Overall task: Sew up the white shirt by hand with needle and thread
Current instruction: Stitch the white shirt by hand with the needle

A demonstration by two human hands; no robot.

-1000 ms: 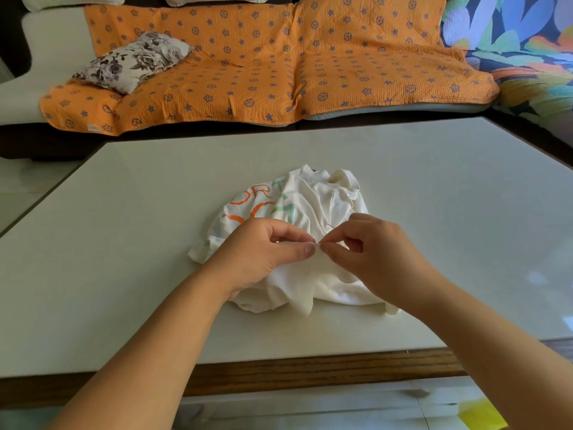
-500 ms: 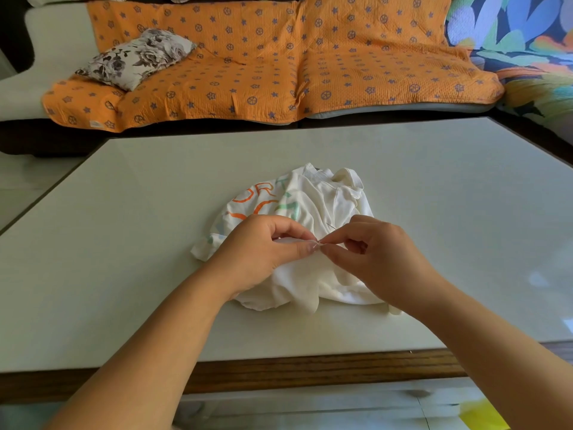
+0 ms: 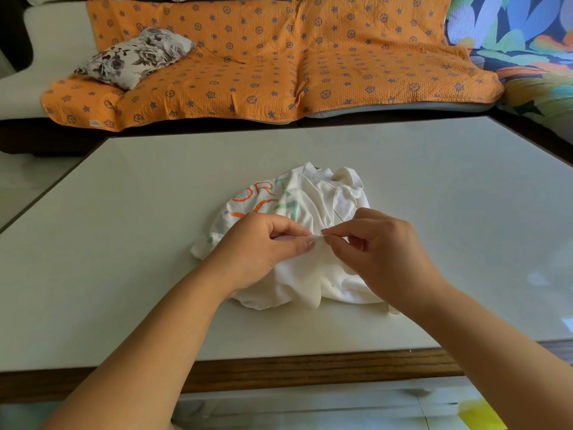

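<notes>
Centrally on the pale table top (image 3: 124,249) lies the white shirt (image 3: 313,200), crumpled into a loose heap, with orange lettering and a pale green print showing on its far left folds. Both of the person's bare forearms reach in from the near edge and meet over the near half of the heap. The left hand (image 3: 263,246) rests on the cloth with its fingers curled, and its thumb and forefinger pinch a small raised fold of the shirt. The right hand (image 3: 381,252) faces it, fingertips almost touching those of the left; its thumb and forefinger are pressed together on what looks like a fine needle (image 3: 322,233), only a pale sliver at the edge of that fold and too small to make out well, while its other fingers curl into the palm. A thin dark thread (image 3: 338,215) runs slantwise across the white cloth just above the right forefinger. The table has a dark wooden front edge (image 3: 310,367). Beyond the table stands a sofa draped in an orange quilted cover (image 3: 279,72) patterned with small stars and wheels, with a floral cushion (image 3: 136,57) lying on its left part and a bright leaf-patterned fabric (image 3: 511,32) at the far right.
</notes>
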